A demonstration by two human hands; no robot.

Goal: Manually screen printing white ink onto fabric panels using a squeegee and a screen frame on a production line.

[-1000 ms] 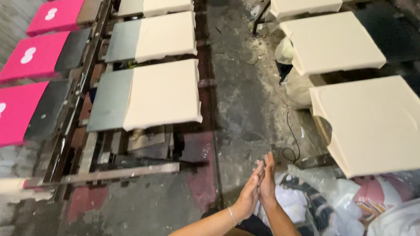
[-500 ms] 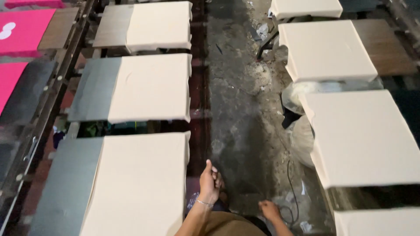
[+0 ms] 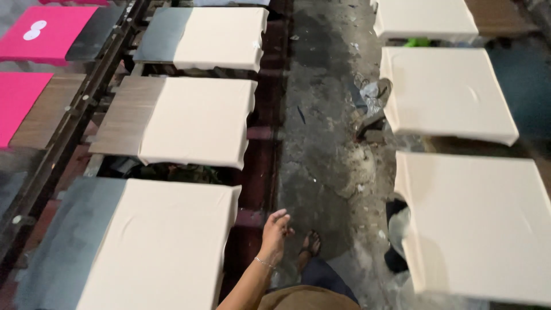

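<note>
Head view. Left hand (image 3: 276, 232): grip open, fingers loosely spread, holding nothing, hovering just beside the near cream cloth (image 3: 158, 247). Right hand: out of sight. The cloth is stretched flat over its tabletop (image 3: 63, 241); likely light, soft, limp, creasing easily. Best taken at the draped right edge or a corner.

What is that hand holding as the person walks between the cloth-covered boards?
Nothing. The left hand hangs empty with loose fingers over the floor, beside the nearest cream cloth but not touching it. The right hand is out of view.
</note>
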